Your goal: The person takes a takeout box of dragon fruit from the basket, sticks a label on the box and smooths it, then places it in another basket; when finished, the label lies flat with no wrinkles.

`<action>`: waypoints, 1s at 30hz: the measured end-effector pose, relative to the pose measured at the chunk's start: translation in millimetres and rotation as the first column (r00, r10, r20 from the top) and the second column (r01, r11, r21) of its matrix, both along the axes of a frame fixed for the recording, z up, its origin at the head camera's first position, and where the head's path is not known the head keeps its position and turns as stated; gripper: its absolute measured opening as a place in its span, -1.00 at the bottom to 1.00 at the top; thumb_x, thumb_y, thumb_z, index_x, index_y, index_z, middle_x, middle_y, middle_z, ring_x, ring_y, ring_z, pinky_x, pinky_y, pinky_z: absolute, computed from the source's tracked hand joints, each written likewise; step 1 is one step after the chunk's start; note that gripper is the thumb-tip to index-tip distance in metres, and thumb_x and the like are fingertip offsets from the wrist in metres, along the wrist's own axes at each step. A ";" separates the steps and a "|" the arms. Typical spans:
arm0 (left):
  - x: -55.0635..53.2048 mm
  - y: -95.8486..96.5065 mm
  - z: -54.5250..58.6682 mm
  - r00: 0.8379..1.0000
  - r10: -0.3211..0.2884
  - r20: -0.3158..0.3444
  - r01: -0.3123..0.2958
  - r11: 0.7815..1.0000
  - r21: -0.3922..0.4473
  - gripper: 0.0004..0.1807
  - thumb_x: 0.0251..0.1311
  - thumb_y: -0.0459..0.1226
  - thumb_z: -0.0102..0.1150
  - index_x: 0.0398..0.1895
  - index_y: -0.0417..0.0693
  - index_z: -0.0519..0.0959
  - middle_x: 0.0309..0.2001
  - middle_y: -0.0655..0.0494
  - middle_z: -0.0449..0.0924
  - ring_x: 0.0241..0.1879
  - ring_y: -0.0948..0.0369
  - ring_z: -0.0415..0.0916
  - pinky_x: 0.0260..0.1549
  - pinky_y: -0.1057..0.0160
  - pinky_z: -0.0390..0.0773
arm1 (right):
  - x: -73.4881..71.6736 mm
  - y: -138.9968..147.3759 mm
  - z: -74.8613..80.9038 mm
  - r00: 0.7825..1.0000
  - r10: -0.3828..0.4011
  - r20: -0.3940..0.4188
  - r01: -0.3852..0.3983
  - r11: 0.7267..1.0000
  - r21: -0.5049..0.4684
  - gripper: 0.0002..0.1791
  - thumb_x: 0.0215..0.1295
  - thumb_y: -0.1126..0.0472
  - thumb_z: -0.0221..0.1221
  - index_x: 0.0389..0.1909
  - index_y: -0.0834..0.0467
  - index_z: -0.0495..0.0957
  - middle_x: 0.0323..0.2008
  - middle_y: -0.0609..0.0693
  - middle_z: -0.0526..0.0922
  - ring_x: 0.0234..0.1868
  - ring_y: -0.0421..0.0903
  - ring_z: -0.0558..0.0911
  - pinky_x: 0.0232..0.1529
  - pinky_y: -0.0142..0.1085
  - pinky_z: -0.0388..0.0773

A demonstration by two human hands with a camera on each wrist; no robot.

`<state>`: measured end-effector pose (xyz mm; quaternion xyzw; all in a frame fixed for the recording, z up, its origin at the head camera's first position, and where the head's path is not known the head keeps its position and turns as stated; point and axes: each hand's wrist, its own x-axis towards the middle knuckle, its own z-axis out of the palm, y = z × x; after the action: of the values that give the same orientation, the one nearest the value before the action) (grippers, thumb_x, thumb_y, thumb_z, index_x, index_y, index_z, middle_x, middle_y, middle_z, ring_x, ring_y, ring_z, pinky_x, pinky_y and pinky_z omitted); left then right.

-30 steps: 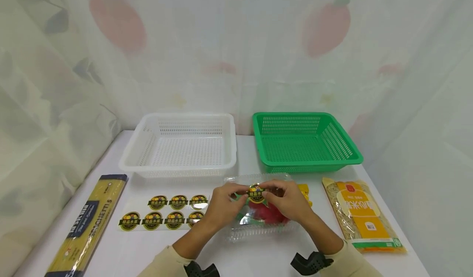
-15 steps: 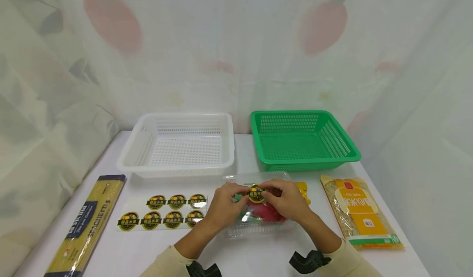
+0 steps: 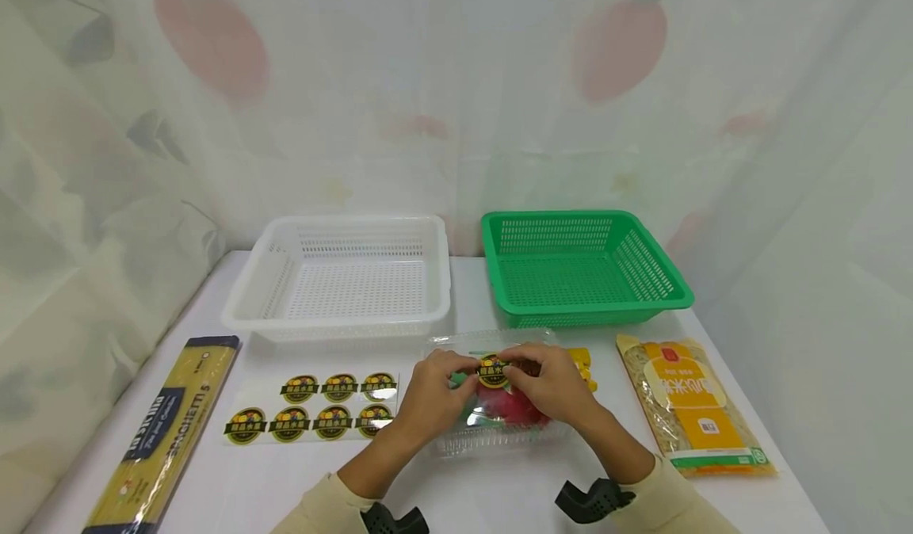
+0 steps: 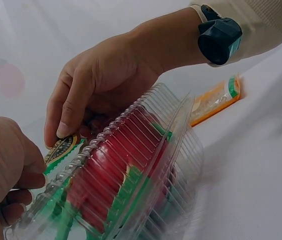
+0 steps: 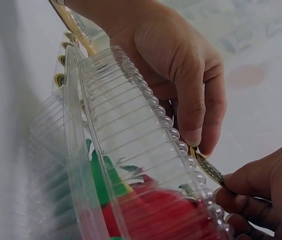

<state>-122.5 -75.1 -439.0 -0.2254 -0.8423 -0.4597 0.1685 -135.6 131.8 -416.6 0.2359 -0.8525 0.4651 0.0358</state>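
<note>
My left hand (image 3: pixel 437 395) and right hand (image 3: pixel 552 383) pinch a round black-and-gold sticker (image 3: pixel 493 371) from opposite edges, thumbs and forefingers at its sides. Below it is a clear plastic clamshell box (image 3: pixel 471 445), its lid down. Inside lies a red fruit with green scales, like a dragon fruit (image 3: pixel 517 409). From the right wrist view, the sticker (image 5: pixel 208 169) sits tilted close by the ridged edge of the lid, with the right thumb at one end and left fingertips at the other. The left wrist view shows the right fingertips on the sticker (image 4: pixel 63 147).
A sticker sheet (image 3: pixel 271 395) lies left of the box, beside a spaghetti pack (image 3: pixel 167 431). Behind stand a white basket (image 3: pixel 342 324) and a green basket (image 3: pixel 585 312). A yellow-labelled grain bag (image 3: pixel 695 407) is at right; a small yellow item (image 3: pixel 583 360) shows behind the right hand.
The head view has shifted slightly, so the baskets and packs sit a little farther left. Both hands keep their pinch on the sticker over the box, almost still.
</note>
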 end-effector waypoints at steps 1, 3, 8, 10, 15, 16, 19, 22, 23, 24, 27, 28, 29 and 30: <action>0.0 0.0 0.2 1.000 0.003 -0.002 -0.003 1.000 -0.005 -0.80 0.02 -0.44 0.37 -0.24 -0.16 0.72 -0.31 0.14 0.68 -0.28 0.24 0.50 -0.36 0.22 0.52 | 0.1 -0.6 0.0 1.000 -0.008 0.002 0.008 1.000 0.005 -0.81 0.21 0.38 0.29 -0.14 0.22 0.69 -0.23 -0.02 0.68 -0.31 -0.13 0.58 -0.30 -0.33 0.58; 0.2 -0.1 0.4 1.000 0.008 -0.007 -0.008 1.000 -0.013 -0.81 0.01 -0.44 0.37 -0.25 -0.16 0.72 -0.32 0.14 0.68 -0.28 0.24 0.50 -0.34 0.22 0.51 | 0.4 -2.0 0.2 1.000 -0.030 0.007 0.030 0.999 0.022 -0.80 0.19 0.39 0.30 -0.15 0.21 0.69 -0.23 -0.03 0.68 -0.31 -0.14 0.58 -0.29 -0.33 0.58; 0.1 0.1 0.8 1.000 0.010 -0.009 -0.011 1.000 -0.025 -0.82 0.01 -0.43 0.37 -0.25 -0.19 0.72 -0.32 0.14 0.66 -0.27 0.24 0.49 -0.32 0.21 0.51 | 1.4 -4.1 1.9 0.998 -0.066 0.023 0.064 0.997 0.047 -0.81 0.19 0.38 0.30 -0.16 0.20 0.70 -0.22 -0.03 0.68 -0.29 -0.15 0.58 -0.28 -0.33 0.57; 0.2 0.2 1.0 1.000 0.010 -0.005 -0.010 1.000 -0.027 -0.82 0.01 -0.43 0.37 -0.25 -0.19 0.72 -0.32 0.15 0.65 -0.26 0.23 0.50 -0.31 0.20 0.51 | 1.5 -4.0 2.5 0.997 -0.069 0.026 0.068 0.996 0.051 -0.81 0.18 0.39 0.30 -0.16 0.20 0.70 -0.21 -0.03 0.68 -0.28 -0.15 0.59 -0.28 -0.33 0.57; 0.8 0.2 1.2 1.000 0.016 -0.010 -0.016 0.999 -0.036 -0.81 -0.01 -0.42 0.39 -0.26 -0.21 0.72 -0.34 0.14 0.62 -0.24 0.22 0.50 -0.26 0.17 0.53 | 0.6 -3.5 3.5 0.998 -0.059 0.025 0.058 0.997 0.055 -0.80 0.19 0.40 0.29 -0.16 0.21 0.70 -0.21 -0.02 0.69 -0.29 -0.16 0.60 -0.28 -0.34 0.58; 0.8 0.2 1.1 1.000 0.016 -0.012 -0.017 0.999 -0.038 -0.81 -0.01 -0.42 0.39 -0.26 -0.21 0.72 -0.34 0.14 0.62 -0.24 0.21 0.50 -0.25 0.17 0.53 | 0.4 -3.5 3.6 0.998 -0.058 0.025 0.056 0.997 0.056 -0.80 0.19 0.40 0.29 -0.16 0.21 0.70 -0.21 -0.02 0.69 -0.29 -0.16 0.60 -0.28 -0.34 0.58; 0.6 0.2 0.8 1.000 0.017 -0.017 -0.018 0.999 -0.045 -0.81 -0.01 -0.42 0.39 -0.27 -0.21 0.73 -0.34 0.14 0.61 -0.24 0.21 0.50 -0.25 0.17 0.53 | 0.1 -3.9 3.7 0.998 -0.058 0.025 0.057 0.996 0.062 -0.80 0.18 0.40 0.29 -0.16 0.21 0.70 -0.22 -0.03 0.69 -0.29 -0.16 0.60 -0.28 -0.35 0.58; 0.5 0.3 0.0 1.000 0.016 -0.024 -0.017 0.999 -0.049 -0.84 -0.01 -0.41 0.40 -0.30 -0.21 0.73 -0.33 0.16 0.59 -0.23 0.21 0.49 -0.24 0.18 0.53 | -0.1 -4.7 3.7 0.998 -0.057 0.022 0.055 0.996 0.068 -0.80 0.19 0.39 0.30 -0.16 0.21 0.70 -0.22 -0.03 0.68 -0.28 -0.17 0.61 -0.27 -0.36 0.57; 0.5 0.3 -0.3 0.999 0.017 -0.029 -0.019 0.999 -0.050 -0.85 -0.01 -0.41 0.40 -0.31 -0.21 0.73 -0.33 0.16 0.58 -0.23 0.21 0.48 -0.24 0.18 0.52 | 0.0 -5.0 3.8 0.998 -0.057 0.021 0.056 0.996 0.071 -0.80 0.19 0.39 0.30 -0.16 0.21 0.70 -0.22 -0.03 0.68 -0.28 -0.16 0.61 -0.27 -0.37 0.57; 0.5 0.3 -0.4 0.999 0.020 -0.033 -0.021 0.999 -0.047 -0.86 -0.02 -0.41 0.40 -0.33 -0.21 0.73 -0.33 0.17 0.58 -0.22 0.21 0.48 -0.23 0.17 0.52 | 0.0 -5.2 3.9 0.998 -0.058 0.019 0.057 0.996 0.074 -0.80 0.19 0.39 0.30 -0.16 0.21 0.70 -0.22 -0.03 0.68 -0.28 -0.17 0.61 -0.26 -0.37 0.57; 0.3 0.3 -1.4 0.998 0.045 -0.049 -0.047 0.998 -0.036 -0.87 -0.02 -0.41 0.39 -0.34 -0.20 0.73 -0.33 0.19 0.55 -0.20 0.21 0.46 -0.25 0.18 0.51 | 0.0 -5.7 3.8 0.998 -0.061 0.015 0.060 0.995 0.084 -0.80 0.19 0.38 0.30 -0.15 0.21 0.70 -0.22 -0.04 0.68 -0.28 -0.17 0.60 -0.27 -0.37 0.57; 0.1 0.2 -1.7 0.997 0.060 -0.057 -0.062 0.998 -0.032 -0.86 -0.02 -0.42 0.39 -0.33 -0.20 0.73 -0.32 0.18 0.55 -0.19 0.20 0.44 -0.25 0.17 0.51 | 0.0 -5.8 3.9 0.998 -0.064 0.015 0.062 0.994 0.087 -0.80 0.19 0.37 0.30 -0.15 0.21 0.70 -0.22 -0.04 0.68 -0.29 -0.18 0.60 -0.27 -0.37 0.57; -0.1 0.2 -1.3 0.995 0.077 -0.066 -0.079 0.997 -0.026 -0.85 -0.02 -0.42 0.39 -0.32 -0.20 0.73 -0.31 0.16 0.54 -0.17 0.18 0.43 -0.24 0.16 0.50 | 0.0 -5.8 3.8 0.998 -0.066 0.013 0.064 0.994 0.091 -0.80 0.19 0.37 0.30 -0.15 0.20 0.70 -0.23 -0.05 0.68 -0.29 -0.18 0.59 -0.27 -0.37 0.57; -0.4 0.2 -0.9 0.993 0.091 -0.073 -0.093 0.995 -0.021 -0.84 -0.02 -0.42 0.38 -0.30 -0.21 0.72 -0.28 0.13 0.54 -0.15 0.16 0.41 -0.21 0.14 0.50 | -0.1 -5.8 3.8 0.998 -0.066 0.012 0.065 0.994 0.092 -0.80 0.19 0.37 0.30 -0.15 0.20 0.70 -0.23 -0.06 0.68 -0.29 -0.18 0.59 -0.27 -0.36 0.57</action>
<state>-122.9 -74.9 -439.9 -0.2049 -0.8507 -0.4328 0.2170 -135.8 126.0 -412.8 0.2057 -0.8805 0.4257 0.0337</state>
